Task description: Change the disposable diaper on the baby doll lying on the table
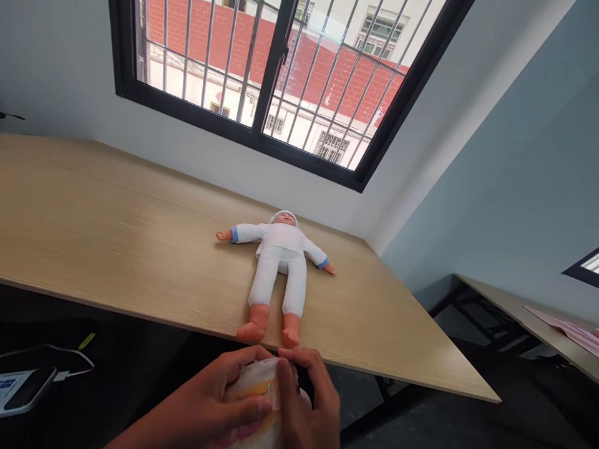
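Note:
A folded white diaper (255,390) with yellow-orange and pink print is held between my two hands at the bottom of the head view. My left hand (210,396) grips its left side, the thumb lying across the front. On the right side, my right hand (309,393) has its fingers bent over the top and edge. The diaper's lower part runs out of view. Just beyond my hands, a baby doll (283,243) lies on its back on the wooden table (140,243), arms spread and bare feet toward me. It wears a white cap and white clothes with blue cuffs.
A barred window (253,137) is in the wall behind the table. At lower left, a phone-like device (28,393) has a white cable (79,355) beside it. Another table (510,305) at right carries a pink-and-white striped item (571,330).

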`<state>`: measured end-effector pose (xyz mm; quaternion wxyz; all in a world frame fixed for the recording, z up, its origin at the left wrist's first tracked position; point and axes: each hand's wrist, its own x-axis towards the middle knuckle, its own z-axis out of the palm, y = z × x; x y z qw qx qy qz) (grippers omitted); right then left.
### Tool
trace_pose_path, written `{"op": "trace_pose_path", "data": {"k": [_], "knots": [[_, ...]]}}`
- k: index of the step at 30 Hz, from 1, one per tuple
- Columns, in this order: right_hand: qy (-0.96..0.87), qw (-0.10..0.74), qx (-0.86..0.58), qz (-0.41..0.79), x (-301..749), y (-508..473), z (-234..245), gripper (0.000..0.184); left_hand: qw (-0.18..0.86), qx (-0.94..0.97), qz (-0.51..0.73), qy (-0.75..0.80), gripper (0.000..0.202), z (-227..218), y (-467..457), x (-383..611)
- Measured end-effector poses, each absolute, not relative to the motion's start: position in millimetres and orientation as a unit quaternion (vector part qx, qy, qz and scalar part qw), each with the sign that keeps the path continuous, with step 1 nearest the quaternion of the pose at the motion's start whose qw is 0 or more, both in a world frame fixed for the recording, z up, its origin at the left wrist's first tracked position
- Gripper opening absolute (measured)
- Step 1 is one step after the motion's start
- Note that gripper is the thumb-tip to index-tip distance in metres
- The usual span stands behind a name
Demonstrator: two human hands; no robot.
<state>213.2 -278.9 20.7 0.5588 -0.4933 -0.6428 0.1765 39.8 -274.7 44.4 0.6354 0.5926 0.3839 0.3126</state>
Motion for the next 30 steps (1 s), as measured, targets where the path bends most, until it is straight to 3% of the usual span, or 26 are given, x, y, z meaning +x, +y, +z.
{"op": "trace_pose_path", "data": {"k": [6,10,15,20,30], "knots": [[-0.602,0.566,-0.526,0.203,228,-273,16,0.024,0.652,0.586,0.296,0.380,0.060,35,-272,30],[-0.592,0.589,-0.505,0.218,235,-273,13,0.026,0.660,0.539,0.328,0.407,0.069,27,-270,26],[-0.565,0.603,-0.477,0.299,227,-282,15,0.043,0.671,0.508,0.343,0.416,0.070,29,-272,26],[-0.520,0.603,-0.474,0.376,221,-284,19,0.034,0.670,0.539,0.327,0.392,0.064,30,-271,25],[-0.518,0.618,-0.514,0.293,241,-269,5,0.033,0.647,0.577,0.292,0.403,0.061,29,-271,20]]}}
